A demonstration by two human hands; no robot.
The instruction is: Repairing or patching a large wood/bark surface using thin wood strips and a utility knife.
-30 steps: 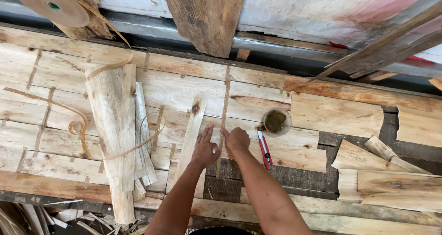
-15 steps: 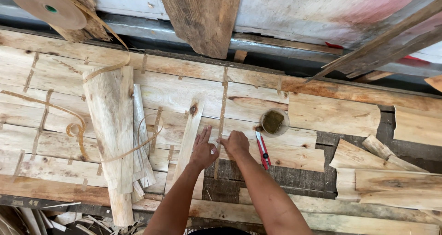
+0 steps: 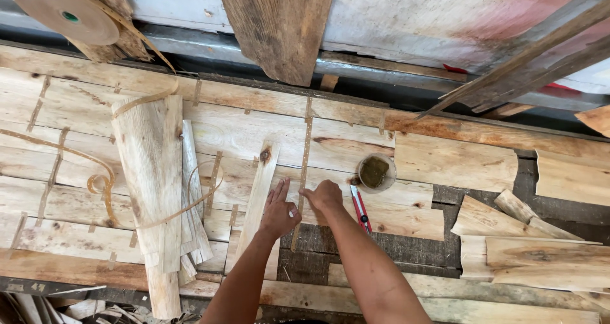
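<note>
My left hand (image 3: 279, 211) lies flat with fingers spread on a narrow loose veneer strip (image 3: 257, 194) that slants across the joined veneer sheets (image 3: 241, 130). My right hand (image 3: 323, 195) rests just right of it, fingertips pinched on a thin brown tape strip (image 3: 305, 152) that runs up the seam between sheets. Both forearms come in from the bottom edge. Whether the tape is gripped or only pressed down I cannot tell.
A red utility knife (image 3: 359, 208) lies right of my right hand, beside a small round cup of dark glue (image 3: 375, 172). A roll of veneer (image 3: 152, 190) with loose tape lies left. A brown tape reel (image 3: 63, 9) hangs top left. Veneer offcuts (image 3: 527, 235) lie right.
Almost nothing has moved. Both hands stay pressed on the same spot at the seam; the view has shifted only slightly.
</note>
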